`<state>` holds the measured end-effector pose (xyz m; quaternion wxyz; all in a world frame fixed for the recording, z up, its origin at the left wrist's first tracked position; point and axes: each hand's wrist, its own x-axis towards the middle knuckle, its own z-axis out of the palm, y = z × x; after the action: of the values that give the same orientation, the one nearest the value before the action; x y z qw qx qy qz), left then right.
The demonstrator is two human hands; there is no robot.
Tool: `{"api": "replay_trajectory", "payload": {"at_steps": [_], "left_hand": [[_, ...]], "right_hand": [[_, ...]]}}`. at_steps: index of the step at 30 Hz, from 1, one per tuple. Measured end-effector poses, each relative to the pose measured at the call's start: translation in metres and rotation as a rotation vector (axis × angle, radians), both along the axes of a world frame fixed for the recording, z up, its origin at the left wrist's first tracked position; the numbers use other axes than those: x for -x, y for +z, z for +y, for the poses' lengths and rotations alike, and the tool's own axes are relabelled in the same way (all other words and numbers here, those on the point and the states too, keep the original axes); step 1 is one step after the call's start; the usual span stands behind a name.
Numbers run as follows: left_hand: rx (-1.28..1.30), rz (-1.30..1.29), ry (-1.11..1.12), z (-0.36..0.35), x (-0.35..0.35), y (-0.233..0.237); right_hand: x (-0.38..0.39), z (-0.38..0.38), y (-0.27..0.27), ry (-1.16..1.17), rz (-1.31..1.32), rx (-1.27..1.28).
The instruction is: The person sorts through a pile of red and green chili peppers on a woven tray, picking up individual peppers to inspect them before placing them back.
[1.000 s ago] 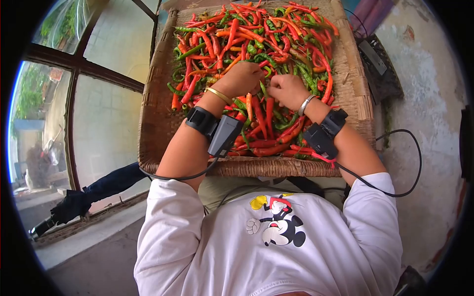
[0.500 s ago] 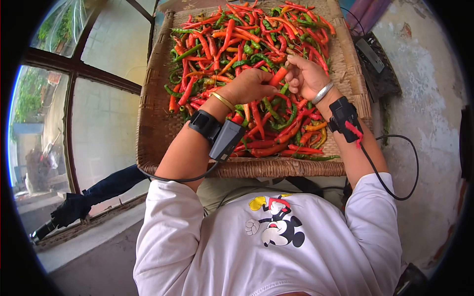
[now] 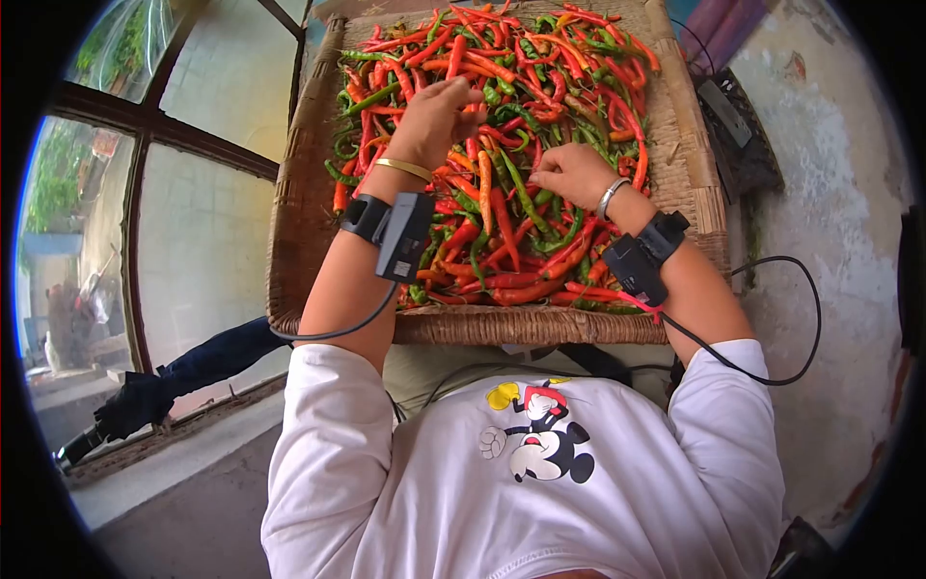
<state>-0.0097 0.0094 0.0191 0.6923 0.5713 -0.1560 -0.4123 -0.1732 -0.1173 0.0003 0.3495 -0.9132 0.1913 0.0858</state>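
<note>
Many red, green and orange chili peppers (image 3: 511, 287) lie heaped in a shallow woven basket (image 3: 540, 331). My left hand (image 3: 439, 121), above a gold bangle, is over the left-middle of the heap with its fingers curled, just below a red chili pepper (image 3: 456, 56). Whatever those fingers may hold is hidden. Lower and to the right, my right hand (image 3: 576, 176), with a silver bracelet, has its thumb and fingers drawn together over the peppers beside a long green chili pepper (image 3: 524, 200). I cannot make out anything in that pinch.
Black devices are strapped to both forearms, and a cable (image 3: 815, 318) loops out at the right. A framed window (image 3: 203, 241) and a folded dark umbrella (image 3: 207, 372) are on the left. A dark box (image 3: 728, 121) stands beside the basket by the worn wall (image 3: 830, 145).
The hands were together around a red chili pepper and are now apart. My left hand moved up and left, my right hand slightly down, and that pepper no longer shows between them.
</note>
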Motion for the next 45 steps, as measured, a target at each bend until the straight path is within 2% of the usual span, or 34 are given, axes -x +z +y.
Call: {"api": "replay_trajectory", "payload": {"at_steps": [2,5,7,10,12,13,14,16,17,19,23,26,28,32,34,35,36,38,39,42,44,45], "left_hand": [[-0.164,-0.091,-0.181,-0.003,0.012,0.001],[-0.232,-0.125,-0.305,-0.006,0.027,0.005],[-0.325,-0.223,-0.427,-0.008,0.029,0.001],[-0.390,-0.298,-0.460,-0.009,0.029,-0.004],[-0.397,-0.326,-0.478,-0.009,0.026,-0.007],[-0.399,-0.353,-0.490,-0.009,0.025,-0.008],[-0.398,-0.354,-0.492,-0.009,0.025,-0.008],[-0.420,-0.424,-0.554,-0.010,0.027,-0.006],[-0.420,-0.425,-0.556,-0.009,0.029,-0.006],[-0.328,-0.267,-0.474,-0.009,0.039,0.003],[-0.255,-0.216,-0.443,-0.011,0.041,-0.003],[-0.138,-0.201,-0.342,-0.011,0.048,0.001],[-0.127,-0.227,-0.265,-0.011,0.050,0.009],[-0.019,-0.175,-0.183,-0.009,0.043,0.016],[0.048,-0.009,-0.108,-0.008,0.040,0.013],[0.056,0.021,-0.040,-0.011,0.043,0.009],[0.057,0.020,-0.039,-0.012,0.045,0.008],[-0.012,-0.008,-0.126,-0.014,0.049,0.005],[-0.067,-0.041,-0.150,-0.014,0.053,0.007],[-0.104,0.068,-0.198,-0.011,0.051,0.016],[-0.125,0.087,-0.232,-0.009,0.037,0.012],[-0.145,0.084,-0.274,-0.006,0.033,0.016]], "right_hand": [[-0.001,0.006,-0.009,0.055,-0.055,0.048],[-0.004,0.028,0.014,0.238,0.326,0.263],[-0.002,0.036,0.010,0.216,0.296,0.316],[-0.005,0.034,0.007,0.166,0.270,0.344],[-0.007,0.023,0.011,0.023,0.211,0.128],[-0.006,0.013,0.002,-0.049,0.069,0.034],[-0.004,0.002,-0.009,-0.110,-0.056,-0.133],[0.000,-0.004,0.002,-0.217,-0.100,-0.457],[0.001,-0.004,0.005,-0.218,-0.101,-0.457],[0.004,-0.004,0.009,-0.262,-0.238,-0.517],[0.003,-0.007,0.004,-0.283,-0.286,-0.550],[0.002,-0.008,0.006,-0.269,-0.399,-0.662],[0.004,-0.001,0.024,-0.339,-0.414,-0.955],[0.008,-0.002,0.029,-0.193,-0.336,-0.956],[0.006,0.003,0.031,-0.145,-0.364,-0.852],[0.004,0.008,0.031,-0.205,-0.401,-0.725],[0.004,0.008,0.028,-0.204,-0.402,-0.725],[0.003,0.009,0.022,-0.090,-0.516,-0.138],[0.003,0.010,0.023,-0.090,-0.516,-0.138],[0.005,0.012,0.026,-0.089,-0.570,-0.265],[0.006,0.010,0.027,-0.227,-0.500,-0.841],[0.005,0.006,0.025,-0.226,-0.500,-0.842]]}}
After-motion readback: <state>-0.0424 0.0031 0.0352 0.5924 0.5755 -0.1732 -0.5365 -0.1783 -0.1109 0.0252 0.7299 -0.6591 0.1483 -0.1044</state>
